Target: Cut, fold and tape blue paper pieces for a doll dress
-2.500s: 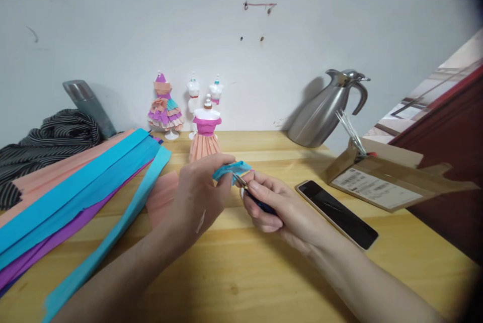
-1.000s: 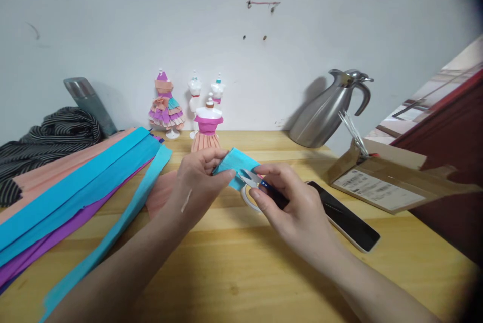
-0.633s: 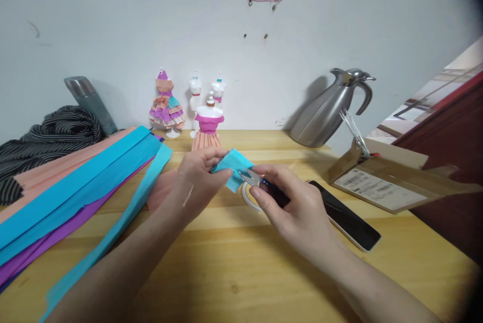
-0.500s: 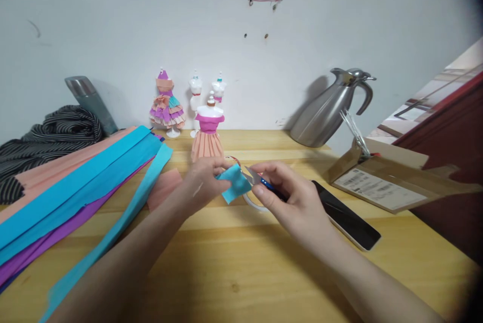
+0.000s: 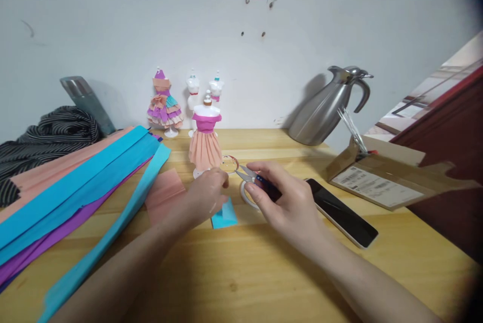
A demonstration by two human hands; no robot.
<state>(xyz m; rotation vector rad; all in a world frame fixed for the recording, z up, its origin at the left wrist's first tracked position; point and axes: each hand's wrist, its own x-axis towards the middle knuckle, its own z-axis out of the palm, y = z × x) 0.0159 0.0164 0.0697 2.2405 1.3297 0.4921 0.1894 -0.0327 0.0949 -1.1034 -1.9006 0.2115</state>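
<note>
My left hand point(image 5: 206, 196) is lowered to the wooden table point(image 5: 241, 272) with its fingers curled, pinching the top of a small folded blue paper piece point(image 5: 225, 216) that rests on the wood. My right hand point(image 5: 283, 202) is closed round small thread snips point(image 5: 246, 174) with a dark blue handle, blades pointing left, just above and right of the left hand. A white tape ring point(image 5: 244, 196) lies under the right thumb. A small clear ring point(image 5: 229, 163) lies just beyond the snips' tips.
A doll stand in a pink and peach dress point(image 5: 206, 144) stands right behind the hands, with more dressed stands point(image 5: 164, 106) at the wall. Long crepe paper strips point(image 5: 75, 187) and a peach piece point(image 5: 164, 194) lie left. A phone point(image 5: 341, 212), cardboard box point(image 5: 377, 182) and steel jug point(image 5: 324, 109) are right.
My left hand has brought the blue paper piece down from in front of the snips to the table. The right hand with the snips has stayed nearly in place.
</note>
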